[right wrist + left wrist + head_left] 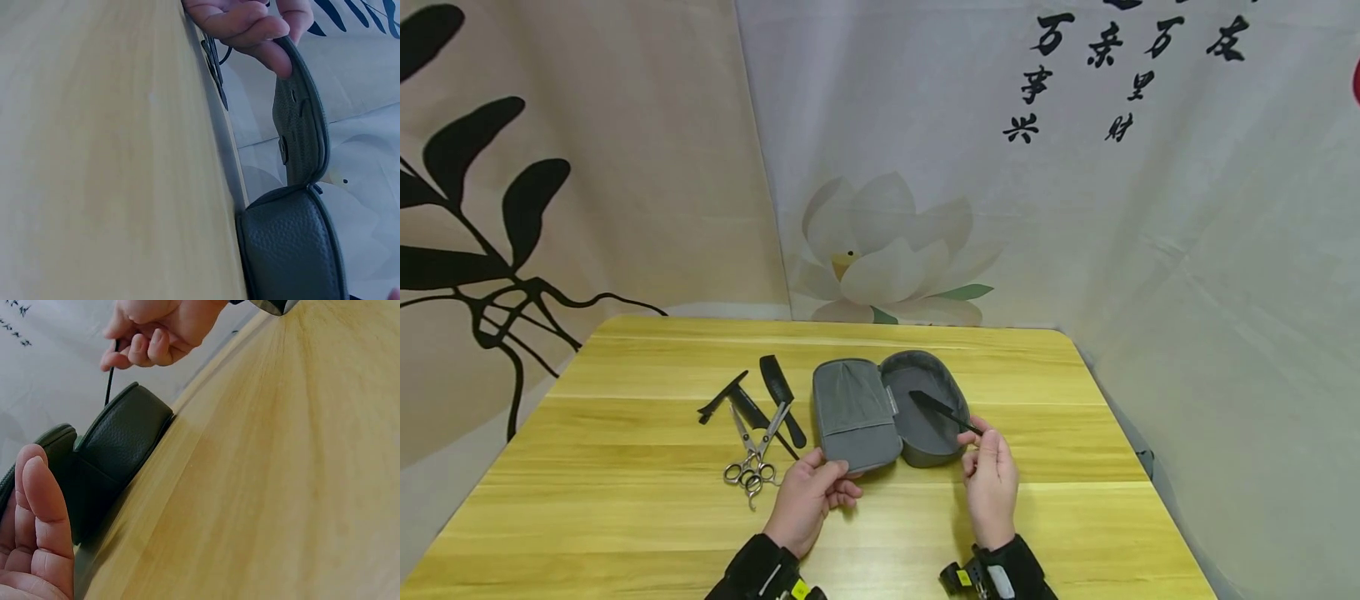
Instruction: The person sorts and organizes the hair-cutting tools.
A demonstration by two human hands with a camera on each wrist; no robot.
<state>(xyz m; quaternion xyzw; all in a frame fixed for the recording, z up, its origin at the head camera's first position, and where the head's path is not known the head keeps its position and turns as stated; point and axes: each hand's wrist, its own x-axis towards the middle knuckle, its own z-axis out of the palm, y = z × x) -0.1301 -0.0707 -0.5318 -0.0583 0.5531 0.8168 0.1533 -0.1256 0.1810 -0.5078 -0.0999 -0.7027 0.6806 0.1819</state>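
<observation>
A grey zip case [931, 457] lies unfolded on the table, its lid [857, 446] to the left and its hollow half to the right. My left hand [808, 500] grips the lid's near edge, thumb on top and fingers beneath; the right wrist view shows the lid [300, 125] raised off the table. With fingertips my right hand [992, 483] pinches a slim black tool [934, 405], which slants over the hollow half. Its kind cannot be told. From the left wrist view, only a thin dark edge of the tool [110, 386] shows above the case.
Left of the case lie two pairs of metal scissors [752, 467], crossing each other. Beside them are a black handled piece [781, 392], another slim black piece [748, 407] and a black clip-like piece [721, 398]. A printed cloth [880, 167] hangs behind the wooden table [1075, 517].
</observation>
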